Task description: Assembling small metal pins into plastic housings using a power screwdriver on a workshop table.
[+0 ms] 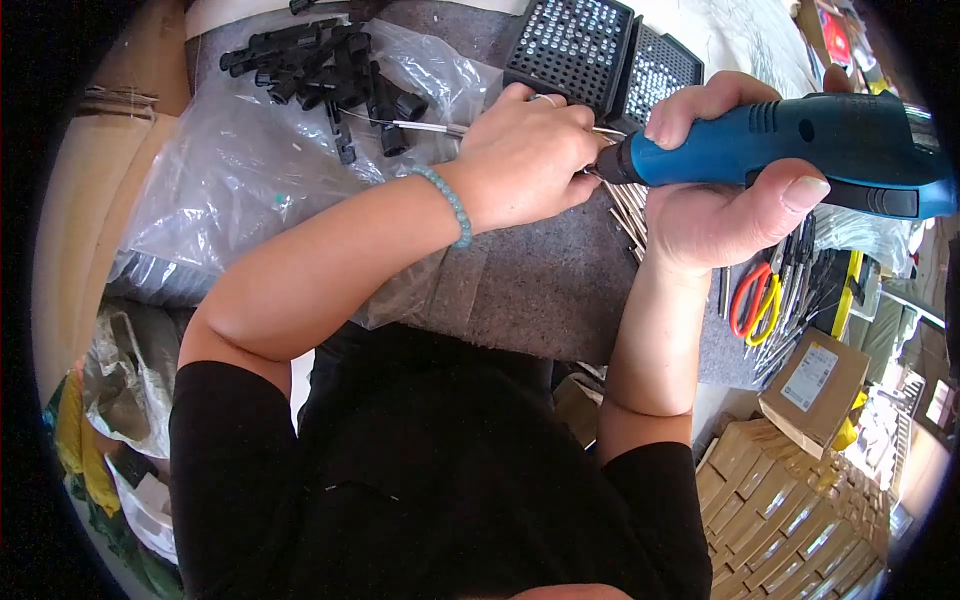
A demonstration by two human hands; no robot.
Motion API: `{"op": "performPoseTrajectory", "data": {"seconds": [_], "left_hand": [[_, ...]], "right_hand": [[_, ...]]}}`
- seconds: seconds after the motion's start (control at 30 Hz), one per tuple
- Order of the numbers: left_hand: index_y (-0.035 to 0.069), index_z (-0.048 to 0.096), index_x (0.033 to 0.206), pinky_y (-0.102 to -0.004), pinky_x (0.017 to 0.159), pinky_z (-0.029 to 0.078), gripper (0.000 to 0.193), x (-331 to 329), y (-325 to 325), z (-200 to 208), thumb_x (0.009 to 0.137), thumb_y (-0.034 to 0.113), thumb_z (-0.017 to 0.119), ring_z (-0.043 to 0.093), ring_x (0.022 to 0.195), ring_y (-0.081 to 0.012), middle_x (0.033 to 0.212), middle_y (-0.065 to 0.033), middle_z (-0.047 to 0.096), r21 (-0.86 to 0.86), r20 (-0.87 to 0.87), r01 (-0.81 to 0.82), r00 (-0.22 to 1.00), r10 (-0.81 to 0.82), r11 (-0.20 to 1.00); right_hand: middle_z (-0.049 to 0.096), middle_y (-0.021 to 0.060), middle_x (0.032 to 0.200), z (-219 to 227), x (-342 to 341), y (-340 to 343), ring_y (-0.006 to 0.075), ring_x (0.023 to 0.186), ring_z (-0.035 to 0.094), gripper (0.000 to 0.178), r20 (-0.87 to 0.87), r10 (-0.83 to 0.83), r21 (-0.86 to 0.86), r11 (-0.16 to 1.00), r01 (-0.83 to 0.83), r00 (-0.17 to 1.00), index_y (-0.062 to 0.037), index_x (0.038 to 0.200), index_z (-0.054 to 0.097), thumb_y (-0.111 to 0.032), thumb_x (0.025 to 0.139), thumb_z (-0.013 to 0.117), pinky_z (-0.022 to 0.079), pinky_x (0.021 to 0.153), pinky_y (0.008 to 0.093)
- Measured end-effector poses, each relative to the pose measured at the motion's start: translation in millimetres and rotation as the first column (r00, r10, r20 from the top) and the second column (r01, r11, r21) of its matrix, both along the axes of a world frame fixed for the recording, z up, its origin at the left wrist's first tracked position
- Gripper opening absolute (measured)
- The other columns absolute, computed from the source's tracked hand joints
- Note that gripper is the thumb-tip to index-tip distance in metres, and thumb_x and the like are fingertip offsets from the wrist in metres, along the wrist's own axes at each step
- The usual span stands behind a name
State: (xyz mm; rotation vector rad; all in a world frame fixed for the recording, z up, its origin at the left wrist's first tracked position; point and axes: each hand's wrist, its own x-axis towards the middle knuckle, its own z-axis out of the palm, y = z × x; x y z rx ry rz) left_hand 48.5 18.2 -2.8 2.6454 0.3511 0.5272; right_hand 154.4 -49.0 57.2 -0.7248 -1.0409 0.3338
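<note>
My right hand (690,225) is wrapped round a blue handheld power tool (720,143) with black parts, its thumb lifted along the near side. The tool's black nose points left and meets the fingertips of my left hand (530,160). That left hand is closed, back upward, on a thin whitish rod (430,127) whose end sticks out to the left. The spot where the nose and the rod come together is mostly hidden by my fingers. A pale green bead bracelet (455,208) circles my left wrist.
Black plastic tubular parts (330,65) lie heaped on clear plastic bags (240,160) at the left. Behind my hands stands a black perforated case (567,50) of small metal pieces. Thin metal rods (628,215), red-and-yellow-handled scissors (755,305) and cardboard boxes (815,385) are at the right.
</note>
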Motion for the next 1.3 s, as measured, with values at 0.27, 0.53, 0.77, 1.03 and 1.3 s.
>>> {"op": "performPoseTrajectory", "data": {"seconds": [0.27, 0.53, 0.77, 1.03, 1.3], "left_hand": [[0.011, 0.067, 0.09, -0.0388, 0.08, 0.041, 0.019, -2.8, 5.5, 5.2, 0.075, 0.024, 0.067, 0.06, 0.091, -0.0246, 0.085, -0.0052, 0.062, -0.081, -0.026, 0.032, 0.999, -0.034, 0.996], [0.005, 0.061, 0.085, -0.0429, 0.076, 0.044, 0.017, -4.4, 9.1, 2.6, 0.073, 0.013, 0.069, 0.057, 0.088, -0.03, 0.089, -0.009, 0.059, -0.116, 0.034, 0.122, 0.992, -0.119, 0.986], [0.007, 0.064, 0.087, -0.0406, 0.083, 0.043, 0.013, -3.0, 8.5, 8.5, 0.075, 0.012, 0.066, 0.058, 0.094, -0.0272, 0.089, -0.0079, 0.061, -0.13, -0.05, 0.1, 0.993, -0.108, 0.986], [0.006, 0.064, 0.086, -0.0412, 0.082, 0.043, 0.013, -2.3, 10.4, 4.7, 0.075, 0.011, 0.066, 0.059, 0.093, -0.0285, 0.089, -0.0086, 0.061, -0.181, -0.055, 0.095, 0.993, -0.107, 0.979], [0.005, 0.064, 0.084, -0.0418, 0.083, 0.043, 0.011, -2.2, 9.0, 11.3, 0.075, 0.011, 0.066, 0.059, 0.092, -0.0293, 0.087, -0.0093, 0.061, -0.212, -0.086, 0.079, 0.991, -0.099, 0.974]], "right_hand": [[0.057, 0.0164, 0.08, -1.7, 0.6, 0.4, 0.0182, 0.052, 0.056, 0.058, -0.011, -0.008, 0.001, 1.0, 0.008, 1.0, 0.0007, 0.107, 0.042, -0.042, 0.079, 0.07, 0.047, 0.046, 0.0277], [0.057, 0.0159, 0.081, -4.4, 1.0, 1.9, 0.0172, 0.053, 0.055, 0.055, -0.04, -0.036, 0.013, 0.999, 0.037, 0.999, -0.0002, 0.111, 0.042, -0.039, 0.081, 0.068, 0.047, 0.048, 0.0274], [0.052, 0.01, 0.085, -5.4, 16.0, -1.8, 0.019, 0.061, 0.056, 0.075, 0.096, -0.033, -0.18, 0.982, 0.05, 0.995, 0.0033, 0.098, 0.05, -0.07, 0.084, 0.046, 0.046, 0.055, 0.0299], [0.053, 0.0105, 0.07, 0.2, 5.3, 3.5, 0.0169, 0.053, 0.054, 0.085, 0.153, -0.182, -0.232, 0.949, 0.215, 0.971, -0.0002, 0.101, 0.049, -0.081, 0.075, 0.041, 0.045, 0.05, 0.0263], [0.054, 0.01, 0.065, 1.0, 2.1, 2.8, 0.0156, 0.051, 0.053, 0.09, 0.194, -0.238, -0.3, 0.909, 0.289, 0.952, -0.0023, 0.096, 0.049, -0.087, 0.069, 0.039, 0.045, 0.048, 0.0252]]}}
